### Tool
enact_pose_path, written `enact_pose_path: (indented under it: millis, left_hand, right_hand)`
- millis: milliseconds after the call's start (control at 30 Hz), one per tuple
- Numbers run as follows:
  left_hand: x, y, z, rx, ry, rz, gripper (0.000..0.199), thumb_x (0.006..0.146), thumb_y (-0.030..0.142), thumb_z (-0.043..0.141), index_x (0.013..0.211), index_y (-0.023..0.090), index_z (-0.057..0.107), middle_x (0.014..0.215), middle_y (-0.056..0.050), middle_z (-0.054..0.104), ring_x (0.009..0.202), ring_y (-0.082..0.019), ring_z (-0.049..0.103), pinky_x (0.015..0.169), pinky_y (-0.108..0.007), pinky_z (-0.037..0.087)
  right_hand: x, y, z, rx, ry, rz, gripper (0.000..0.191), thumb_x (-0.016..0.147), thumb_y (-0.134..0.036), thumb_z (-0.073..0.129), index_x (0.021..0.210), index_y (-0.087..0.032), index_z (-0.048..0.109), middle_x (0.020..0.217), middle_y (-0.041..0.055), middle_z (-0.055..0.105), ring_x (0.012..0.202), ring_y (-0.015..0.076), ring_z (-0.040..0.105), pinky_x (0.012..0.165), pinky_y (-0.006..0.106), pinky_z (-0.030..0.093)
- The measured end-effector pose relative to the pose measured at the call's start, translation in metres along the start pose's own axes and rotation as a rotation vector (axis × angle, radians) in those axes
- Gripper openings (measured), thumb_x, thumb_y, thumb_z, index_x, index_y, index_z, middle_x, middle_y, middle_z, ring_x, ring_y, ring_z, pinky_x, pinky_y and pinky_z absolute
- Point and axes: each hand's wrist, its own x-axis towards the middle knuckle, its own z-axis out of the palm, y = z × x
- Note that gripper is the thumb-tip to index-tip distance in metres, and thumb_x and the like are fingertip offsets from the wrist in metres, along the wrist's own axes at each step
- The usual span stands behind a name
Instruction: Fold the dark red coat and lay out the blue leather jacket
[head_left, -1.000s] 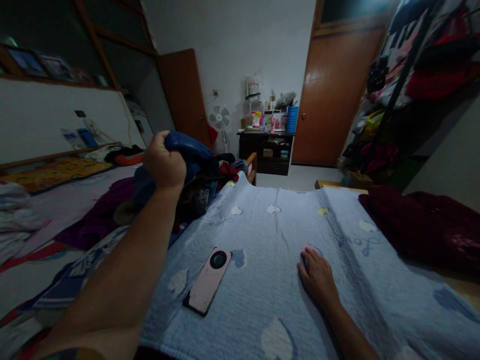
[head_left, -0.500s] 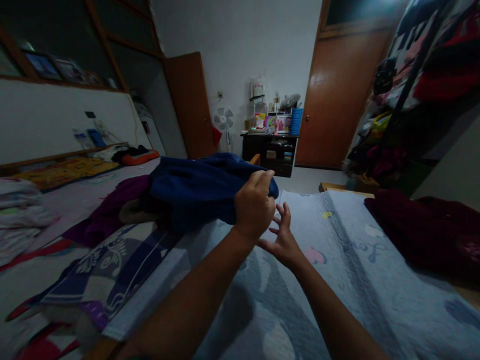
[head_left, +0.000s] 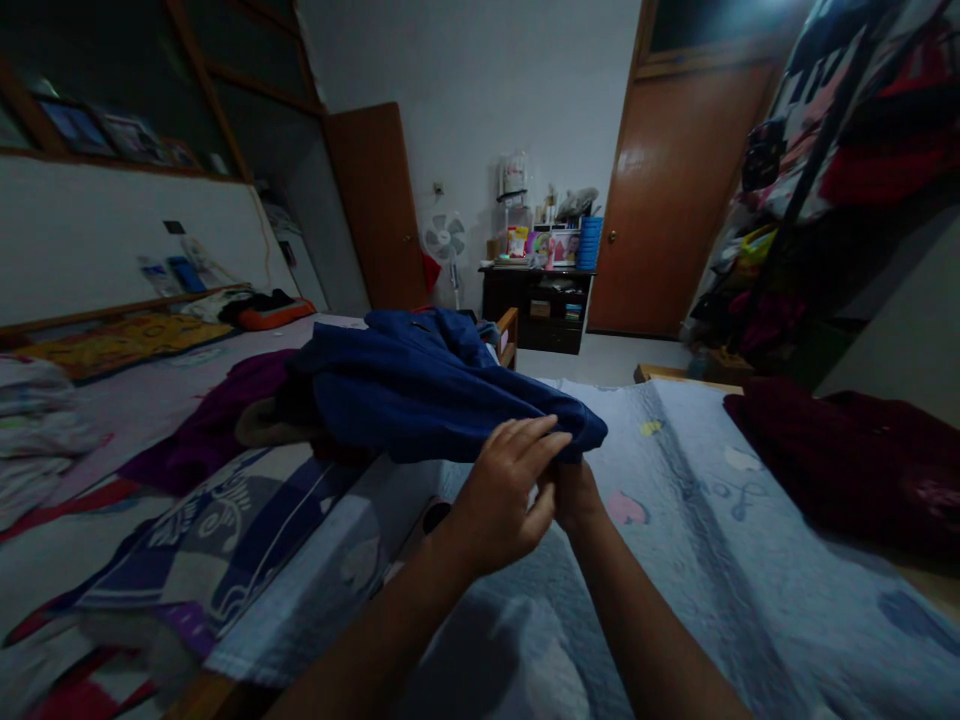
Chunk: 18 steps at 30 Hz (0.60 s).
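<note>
A dark blue garment stretches across the middle of the view, its right end raised above the bed. My left hand is at the lower edge of that end, with bent fingers and thumb closed on the cloth. Close beside it, my right hand reaches up under or into the garment's end; its fingers are hidden by the cloth. The garment's left part lies over a purple cloth and other dark cloth.
A pale blue patterned bedcover spreads below my hands. Dark red clothing lies at the right, and a blue-and-white patterned cloth at the left. Beyond stand a fan, a dark cabinet and a wooden bed-frame part.
The garment's end has extended to the right and now covers my right hand's fingers, which were bare and spread. My left hand has moved lower, its fist loosened into bent fingers.
</note>
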Motion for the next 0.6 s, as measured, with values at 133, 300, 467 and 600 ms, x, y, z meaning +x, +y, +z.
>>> enact_pose_path:
  millis: [133, 300, 467, 600]
  left_hand:
    - [-0.029, -0.045, -0.021, 0.361, -0.006, -0.211, 0.080, 0.070, 0.005, 0.052, 0.145, 0.023, 0.032, 0.155, -0.009, 0.029, 0.144, -0.031, 0.018, 0.114, -0.059, 0.011]
    - [-0.044, -0.100, -0.044, 0.672, -0.008, -0.455, 0.099, 0.065, 0.011, 0.064, 0.151, 0.016, 0.015, 0.158, -0.017, 0.012, 0.145, -0.039, 0.003, 0.111, -0.065, 0.010]
    - [-0.035, -0.117, -0.049, 0.743, 0.020, -0.488, 0.100, 0.062, 0.013, 0.070, 0.149, 0.017, 0.022, 0.159, -0.018, 0.006, 0.144, -0.041, -0.001, 0.108, -0.069, 0.008]
    - [-0.027, -0.118, -0.032, 0.683, -0.043, -0.340, 0.066, 0.061, 0.006, 0.063, 0.124, 0.024, 0.056, 0.154, -0.009, 0.031, 0.145, -0.039, 0.004, 0.108, -0.071, 0.000]
  right_hand:
    - [-0.008, -0.007, -0.019, 0.217, 0.036, 0.048, 0.056, 0.063, -0.042, 0.082, 0.114, -0.028, 0.065, 0.115, 0.0045, 0.069, 0.122, 0.0321, 0.053, 0.100, 0.056, 0.044]
    - [-0.017, -0.011, -0.044, 0.332, 0.153, 0.056, 0.047, 0.064, -0.039, 0.082, 0.108, -0.030, 0.068, 0.112, 0.0018, 0.071, 0.118, 0.0291, 0.057, 0.103, 0.056, 0.041]
    - [-0.030, -0.010, -0.068, 0.288, 0.251, 0.109, 0.038, 0.066, -0.033, 0.082, 0.102, -0.029, 0.070, 0.103, 0.0030, 0.074, 0.102, 0.0282, 0.066, 0.095, 0.056, 0.049]
    - [-0.043, -0.013, -0.087, 0.249, 0.305, 0.109, 0.032, 0.067, -0.029, 0.081, 0.097, -0.027, 0.070, 0.096, 0.0026, 0.075, 0.089, 0.0265, 0.069, 0.082, 0.050, 0.056]
